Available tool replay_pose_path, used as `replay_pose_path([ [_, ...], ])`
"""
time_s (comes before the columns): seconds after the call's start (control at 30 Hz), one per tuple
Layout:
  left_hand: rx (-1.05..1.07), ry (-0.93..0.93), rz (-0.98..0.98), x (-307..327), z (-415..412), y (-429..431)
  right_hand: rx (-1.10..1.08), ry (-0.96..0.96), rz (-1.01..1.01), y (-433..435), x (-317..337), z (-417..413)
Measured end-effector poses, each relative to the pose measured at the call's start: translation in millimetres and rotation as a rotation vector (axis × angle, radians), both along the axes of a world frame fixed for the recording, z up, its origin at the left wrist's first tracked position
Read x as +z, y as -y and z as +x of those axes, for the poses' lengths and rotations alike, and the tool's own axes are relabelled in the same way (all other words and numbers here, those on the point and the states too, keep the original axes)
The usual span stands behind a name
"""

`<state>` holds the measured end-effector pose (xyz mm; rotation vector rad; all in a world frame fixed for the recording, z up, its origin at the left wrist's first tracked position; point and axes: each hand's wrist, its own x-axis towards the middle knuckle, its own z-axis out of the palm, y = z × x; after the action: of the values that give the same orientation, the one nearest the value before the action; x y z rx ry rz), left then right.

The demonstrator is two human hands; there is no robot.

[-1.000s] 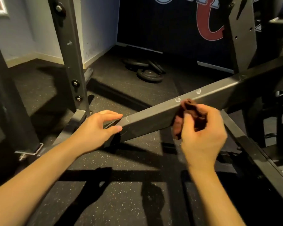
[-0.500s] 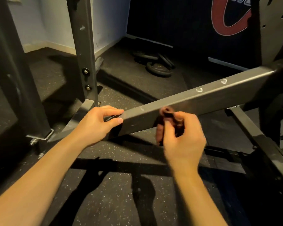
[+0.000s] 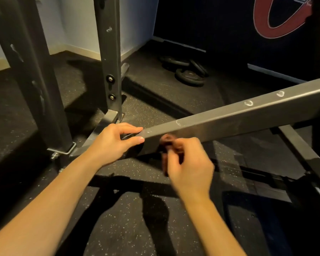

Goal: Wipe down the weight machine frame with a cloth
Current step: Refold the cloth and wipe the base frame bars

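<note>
Left hand (image 3: 113, 143) grips the beam (image 3: 229, 121) end — right hand (image 3: 189, 167) clutches the cloth (image 3: 166, 140) against it.

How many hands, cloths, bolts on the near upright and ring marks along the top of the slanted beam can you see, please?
Hands: 2, left and right
Cloths: 1
Bolts: 2
Ring marks: 3
Total: 8

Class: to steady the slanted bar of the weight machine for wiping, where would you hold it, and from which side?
Hold the slanted bar at its free lower end, coming from the left as the left hand does: the flat faces suit a thumb-and-finger grip, leaving the length clear for the cloth.
</note>
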<state>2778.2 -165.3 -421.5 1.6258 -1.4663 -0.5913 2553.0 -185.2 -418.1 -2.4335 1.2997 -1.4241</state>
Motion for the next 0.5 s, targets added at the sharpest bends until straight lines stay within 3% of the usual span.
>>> replay_pose_path([
  [0.13, -0.001, -0.017, 0.011, 1, -2, 4, -0.132, 0.334, -0.111, 13, 34, -28],
  [0.2, -0.004, -0.040, 0.014, 1, -1, 4, -0.062, 0.247, -0.108, 11, 14, -4],
  [0.27, -0.006, -0.068, 0.017, 0, 2, 3, 0.047, 0.029, -0.116, 5, -18, 30],
  [0.4, 0.011, -0.098, 0.068, -1, 8, -2, 0.097, -0.247, 0.033, -6, -45, 61],
  [0.5, 0.075, -0.129, 0.089, 1, -1, -10, 0.106, -0.174, 0.178, -12, -28, 32],
])
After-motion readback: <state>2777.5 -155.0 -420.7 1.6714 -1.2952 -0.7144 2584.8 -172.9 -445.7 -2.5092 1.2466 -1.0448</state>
